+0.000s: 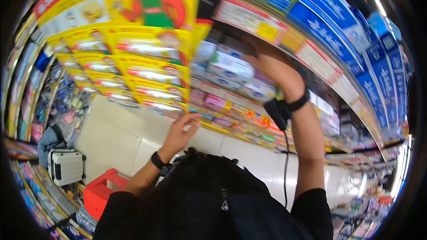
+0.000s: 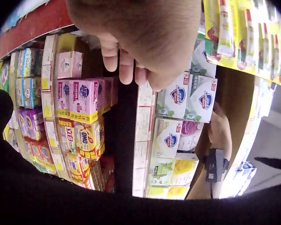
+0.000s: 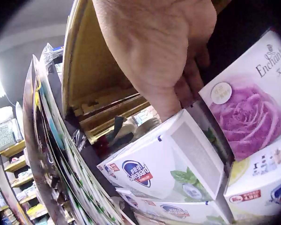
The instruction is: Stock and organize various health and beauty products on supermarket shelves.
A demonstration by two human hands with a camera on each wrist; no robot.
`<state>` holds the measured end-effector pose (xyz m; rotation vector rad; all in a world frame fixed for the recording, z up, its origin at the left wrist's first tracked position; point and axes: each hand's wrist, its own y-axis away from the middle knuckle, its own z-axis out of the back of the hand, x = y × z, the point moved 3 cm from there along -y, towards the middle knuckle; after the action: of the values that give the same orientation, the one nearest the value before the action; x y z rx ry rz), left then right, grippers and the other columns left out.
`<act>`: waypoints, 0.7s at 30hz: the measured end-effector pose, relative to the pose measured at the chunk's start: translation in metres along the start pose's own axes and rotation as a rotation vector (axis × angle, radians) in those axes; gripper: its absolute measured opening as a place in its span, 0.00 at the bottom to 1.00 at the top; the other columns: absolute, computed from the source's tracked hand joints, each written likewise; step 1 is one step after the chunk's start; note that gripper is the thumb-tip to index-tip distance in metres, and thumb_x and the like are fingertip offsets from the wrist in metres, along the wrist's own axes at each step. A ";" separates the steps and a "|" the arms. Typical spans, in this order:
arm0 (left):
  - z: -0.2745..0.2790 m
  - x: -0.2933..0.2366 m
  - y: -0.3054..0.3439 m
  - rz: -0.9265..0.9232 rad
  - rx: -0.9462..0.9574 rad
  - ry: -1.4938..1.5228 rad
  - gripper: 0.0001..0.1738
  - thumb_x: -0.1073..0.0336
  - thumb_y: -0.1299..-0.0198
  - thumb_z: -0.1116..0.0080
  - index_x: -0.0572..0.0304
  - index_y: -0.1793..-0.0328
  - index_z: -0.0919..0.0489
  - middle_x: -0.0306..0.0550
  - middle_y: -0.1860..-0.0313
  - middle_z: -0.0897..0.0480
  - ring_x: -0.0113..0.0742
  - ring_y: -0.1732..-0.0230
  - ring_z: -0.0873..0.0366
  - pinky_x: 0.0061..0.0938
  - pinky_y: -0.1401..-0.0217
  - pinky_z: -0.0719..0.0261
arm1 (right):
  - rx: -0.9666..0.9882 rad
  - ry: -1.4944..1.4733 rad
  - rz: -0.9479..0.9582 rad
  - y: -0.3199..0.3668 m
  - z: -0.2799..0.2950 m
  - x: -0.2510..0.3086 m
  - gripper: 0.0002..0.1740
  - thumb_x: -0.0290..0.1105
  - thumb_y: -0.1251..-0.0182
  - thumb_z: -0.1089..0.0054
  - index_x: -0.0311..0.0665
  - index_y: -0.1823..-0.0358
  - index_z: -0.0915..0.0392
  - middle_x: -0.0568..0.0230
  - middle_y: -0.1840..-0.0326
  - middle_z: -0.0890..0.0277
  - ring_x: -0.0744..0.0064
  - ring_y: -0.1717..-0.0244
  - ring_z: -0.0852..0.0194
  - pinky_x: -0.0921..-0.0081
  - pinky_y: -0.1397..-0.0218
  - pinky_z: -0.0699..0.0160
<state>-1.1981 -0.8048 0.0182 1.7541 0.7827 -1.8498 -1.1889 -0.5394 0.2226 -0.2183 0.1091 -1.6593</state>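
The right hand [image 1: 272,64] was raised into a store shelf [image 1: 253,22], lying over the top of a row of white Safeguard soap boxes [image 1: 231,66]. In the right wrist view its fingers [image 3: 192,79] ran down past the end of the nearest Safeguard soap box [image 3: 164,164], touching it just beside a purple rose Enchanteur box [image 3: 248,112]. The fingertips were hidden behind the cartons, so I cannot tell whether the hand had a grip on the box or only rested against it. The box sat in its row on the shelf, stacked on others of the same brand. The left hand [image 1: 179,130] was held up lower and further left, loosely open with nothing in it, its fingertips at the bottom edge of a yellow hanging display [image 1: 142,58] of carded goods. From the left wrist view that hand [image 2: 145,33] showed relaxed, slightly bent fingers above shelves of pink soap boxes [image 2: 84,96]. On the tiled floor below stood a red basket [image 1: 104,191] and a white case [image 1: 66,165].
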 end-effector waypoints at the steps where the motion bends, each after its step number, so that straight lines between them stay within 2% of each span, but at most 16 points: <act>1: 0.004 -0.010 0.001 0.019 0.007 -0.033 0.15 0.70 0.33 0.42 0.63 0.41 0.22 0.43 0.52 0.18 0.27 0.50 0.21 0.25 0.43 0.23 | 0.084 -0.035 -0.043 -0.004 0.001 0.001 0.27 0.36 0.39 0.37 0.34 0.38 0.28 0.44 0.43 0.23 0.46 0.43 0.24 0.60 0.41 0.26; 4: 0.000 -0.007 -0.001 0.051 0.001 -0.050 0.15 0.70 0.33 0.42 0.64 0.41 0.22 0.44 0.49 0.18 0.28 0.50 0.21 0.26 0.42 0.23 | -0.037 -0.002 0.003 0.002 -0.007 -0.011 0.27 0.36 0.38 0.37 0.34 0.39 0.28 0.42 0.44 0.24 0.44 0.42 0.25 0.59 0.40 0.27; 8: 0.011 0.004 -0.001 0.104 -0.003 -0.062 0.15 0.70 0.34 0.42 0.66 0.42 0.22 0.45 0.47 0.18 0.27 0.49 0.22 0.25 0.42 0.24 | -0.071 -0.039 -0.062 -0.004 -0.009 -0.012 0.29 0.37 0.39 0.37 0.35 0.37 0.29 0.41 0.42 0.25 0.42 0.41 0.27 0.58 0.39 0.28; 12: 0.011 0.006 0.002 0.039 0.009 -0.054 0.15 0.70 0.33 0.42 0.66 0.42 0.22 0.45 0.48 0.17 0.27 0.49 0.22 0.25 0.42 0.24 | -0.122 0.155 -0.021 -0.007 -0.022 -0.023 0.27 0.36 0.36 0.40 0.38 0.36 0.30 0.41 0.41 0.26 0.42 0.40 0.28 0.56 0.37 0.30; 14: 0.012 0.007 0.001 0.057 -0.057 -0.034 0.11 0.66 0.34 0.40 0.66 0.51 0.23 0.44 0.54 0.16 0.28 0.55 0.21 0.22 0.55 0.23 | -0.105 0.159 -0.022 -0.008 -0.025 -0.032 0.27 0.36 0.34 0.44 0.40 0.34 0.31 0.41 0.38 0.28 0.42 0.37 0.30 0.56 0.35 0.32; 15: 0.012 0.006 0.002 0.066 -0.023 -0.014 0.11 0.66 0.34 0.40 0.66 0.51 0.23 0.44 0.54 0.16 0.28 0.55 0.21 0.22 0.55 0.23 | -0.042 0.104 -0.072 -0.010 -0.020 -0.028 0.27 0.35 0.34 0.43 0.40 0.34 0.31 0.41 0.37 0.29 0.42 0.35 0.32 0.56 0.34 0.33; 17: 0.013 0.004 0.002 0.031 -0.014 -0.010 0.14 0.71 0.33 0.44 0.66 0.42 0.23 0.44 0.48 0.18 0.29 0.48 0.21 0.26 0.42 0.24 | -0.149 0.186 0.004 -0.006 -0.020 -0.026 0.28 0.35 0.35 0.42 0.41 0.33 0.32 0.41 0.35 0.30 0.42 0.35 0.33 0.56 0.34 0.33; 21: 0.012 0.002 0.001 0.013 0.008 0.019 0.15 0.72 0.33 0.44 0.67 0.42 0.23 0.46 0.47 0.18 0.31 0.46 0.21 0.26 0.41 0.25 | -0.096 0.048 -0.039 -0.005 -0.011 -0.018 0.29 0.35 0.36 0.41 0.41 0.33 0.32 0.42 0.34 0.31 0.42 0.34 0.33 0.56 0.34 0.33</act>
<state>-1.2064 -0.8136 0.0164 1.7797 0.7701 -1.8327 -1.1940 -0.5221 0.2116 -0.2553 0.2222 -1.7003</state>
